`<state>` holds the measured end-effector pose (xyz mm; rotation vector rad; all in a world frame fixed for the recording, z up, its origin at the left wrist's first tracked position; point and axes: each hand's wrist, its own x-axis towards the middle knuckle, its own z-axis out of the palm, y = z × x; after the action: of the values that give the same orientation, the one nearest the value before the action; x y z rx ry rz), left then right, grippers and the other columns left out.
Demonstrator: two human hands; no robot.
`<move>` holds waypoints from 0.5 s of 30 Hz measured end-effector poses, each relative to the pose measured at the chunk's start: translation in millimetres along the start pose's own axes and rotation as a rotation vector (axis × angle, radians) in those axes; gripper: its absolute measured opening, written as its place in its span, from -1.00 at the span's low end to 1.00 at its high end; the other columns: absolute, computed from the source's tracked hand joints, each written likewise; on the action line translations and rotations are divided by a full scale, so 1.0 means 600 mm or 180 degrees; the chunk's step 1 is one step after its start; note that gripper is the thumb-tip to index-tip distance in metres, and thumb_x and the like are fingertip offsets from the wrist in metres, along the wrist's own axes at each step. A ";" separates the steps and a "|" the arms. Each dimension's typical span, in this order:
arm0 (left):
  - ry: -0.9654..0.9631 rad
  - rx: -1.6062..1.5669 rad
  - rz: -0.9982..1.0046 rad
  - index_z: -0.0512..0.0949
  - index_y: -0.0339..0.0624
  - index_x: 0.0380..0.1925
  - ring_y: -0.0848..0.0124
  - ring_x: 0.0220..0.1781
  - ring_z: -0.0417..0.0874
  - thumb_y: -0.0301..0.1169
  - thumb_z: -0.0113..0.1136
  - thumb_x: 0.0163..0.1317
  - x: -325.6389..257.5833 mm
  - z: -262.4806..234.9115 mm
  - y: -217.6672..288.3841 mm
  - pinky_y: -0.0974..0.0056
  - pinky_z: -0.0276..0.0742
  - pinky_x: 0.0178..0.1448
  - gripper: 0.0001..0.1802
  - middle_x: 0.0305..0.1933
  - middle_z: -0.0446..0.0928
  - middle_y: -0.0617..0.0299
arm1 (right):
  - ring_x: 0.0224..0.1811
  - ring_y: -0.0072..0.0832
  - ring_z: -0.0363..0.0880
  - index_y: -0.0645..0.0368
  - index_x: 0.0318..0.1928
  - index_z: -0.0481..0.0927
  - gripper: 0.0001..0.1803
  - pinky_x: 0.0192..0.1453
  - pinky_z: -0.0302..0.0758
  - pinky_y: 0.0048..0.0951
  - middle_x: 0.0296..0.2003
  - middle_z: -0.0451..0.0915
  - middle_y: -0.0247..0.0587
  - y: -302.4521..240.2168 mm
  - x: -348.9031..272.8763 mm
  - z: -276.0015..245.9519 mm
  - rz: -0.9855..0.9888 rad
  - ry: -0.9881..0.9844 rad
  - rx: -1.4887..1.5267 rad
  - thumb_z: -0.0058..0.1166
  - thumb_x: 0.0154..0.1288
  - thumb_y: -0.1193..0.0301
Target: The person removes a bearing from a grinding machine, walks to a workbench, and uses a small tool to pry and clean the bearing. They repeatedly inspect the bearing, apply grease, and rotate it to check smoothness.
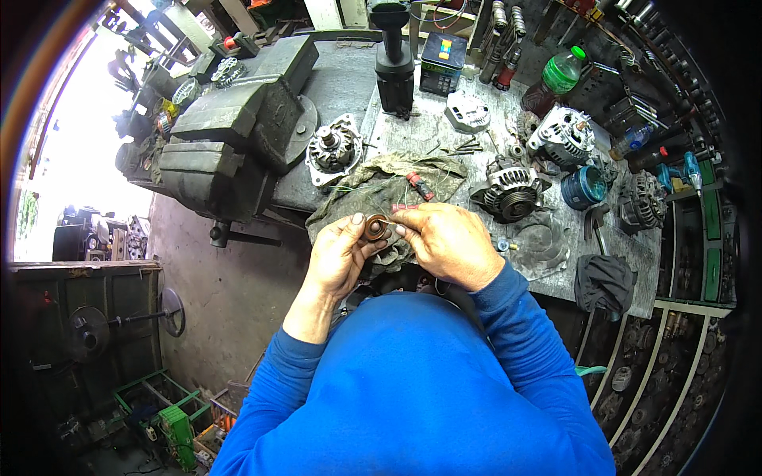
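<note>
My left hand is closed round a small copper-brown ring-shaped part, its round opening facing up between thumb and fingers. Beside it, my right hand is pinched, its fingertips close to the ring's right edge; what they hold is too small to make out. Just beyond the right fingers shows a red handle, and I cannot tell whether the hand touches it. Under and beyond both hands a dirty olive cloth is spread, with a red-and-black screwdriver handle on it.
A large dark vise stands at the left of the metal-topped bench. An alternator with a pulley sits to the right, a housing with a rotor beyond my hands. A blue tub, hammer and black cloth lie farther right.
</note>
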<state>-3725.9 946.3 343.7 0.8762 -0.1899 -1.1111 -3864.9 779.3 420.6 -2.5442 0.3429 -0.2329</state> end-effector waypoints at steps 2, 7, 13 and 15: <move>0.0082 0.0317 0.0114 0.63 -0.39 -0.02 0.27 0.00 0.75 -0.22 0.11 0.56 -0.001 0.004 0.000 0.14 0.67 0.18 -0.62 -0.06 0.72 0.04 | -0.13 -0.07 0.74 0.10 0.03 0.74 -0.69 -0.05 0.66 -0.14 -0.18 0.76 -0.03 0.001 0.001 -0.006 -0.0013 -0.0097 -0.0118 0.16 0.42 0.24; 0.0319 0.1101 0.0300 0.66 -0.38 -0.06 0.41 -0.11 0.73 -0.24 0.19 0.53 -0.005 0.013 0.009 0.25 0.66 0.12 -0.65 -0.13 0.73 0.13 | -0.20 -0.09 0.72 0.08 -0.01 0.75 -0.72 -0.10 0.65 -0.12 -0.28 0.74 -0.08 -0.004 0.002 0.002 0.0028 -0.0084 -0.0343 0.16 0.40 0.25; 0.0368 0.0552 0.0346 0.67 -0.40 -0.07 0.42 -0.11 0.72 -0.24 0.18 0.53 -0.007 0.020 0.008 0.25 0.64 0.16 -0.65 -0.15 0.73 0.14 | -0.23 -0.20 0.70 0.03 -0.14 0.71 -0.79 -0.16 0.60 -0.13 -0.27 0.71 -0.13 -0.023 -0.005 0.049 -0.0025 0.0753 -0.0606 0.17 0.34 0.24; 0.0377 0.0378 0.0430 0.68 -0.40 -0.08 0.44 -0.11 0.70 -0.25 0.19 0.53 -0.006 0.021 0.004 0.27 0.62 0.16 -0.65 -0.15 0.73 0.15 | -0.18 -0.16 0.67 0.06 -0.10 0.72 -0.77 -0.13 0.59 -0.10 -0.26 0.69 -0.09 -0.026 -0.005 0.060 0.0045 0.0896 -0.0552 0.17 0.35 0.25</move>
<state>-3732.7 943.2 355.0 1.0174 -0.2154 -0.9265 -3856.2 811.2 399.2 -2.6802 0.5076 -0.5819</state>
